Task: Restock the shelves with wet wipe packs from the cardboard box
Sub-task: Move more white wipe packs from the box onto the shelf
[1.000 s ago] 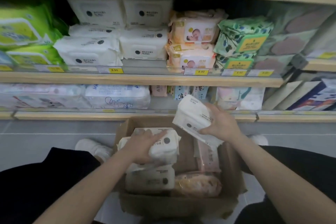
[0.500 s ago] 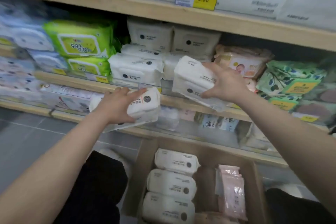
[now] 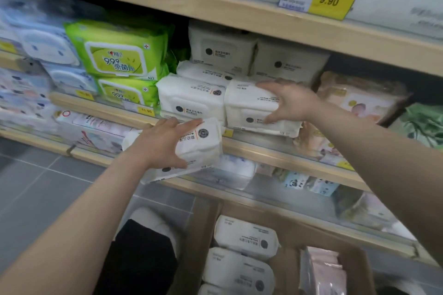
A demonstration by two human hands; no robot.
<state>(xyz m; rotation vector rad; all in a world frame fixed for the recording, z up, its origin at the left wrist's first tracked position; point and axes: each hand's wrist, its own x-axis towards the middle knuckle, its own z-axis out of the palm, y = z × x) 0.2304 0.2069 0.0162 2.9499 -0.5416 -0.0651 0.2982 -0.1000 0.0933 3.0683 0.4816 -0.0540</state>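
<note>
right hand (image 3: pixel 291 103) grips white pack (image 3: pixel 254 109) at shelf (image 3: pixel 251 148) front, long axis across, beside stocked pack (image 3: pixel 191 100). left hand (image 3: pixel 160 143) holds second pack (image 3: pixel 199 146) lower, just off the shelf edge. cardboard box (image 3: pixel 191 242) below, more packs inside.

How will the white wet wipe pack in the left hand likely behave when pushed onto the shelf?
The white pack looks soft: its film wrapper creases under the left hand. It probably flexes rather than slides rigidly. Flat-sided, so unlikely to roll. The glossy film may be slippery.
</note>
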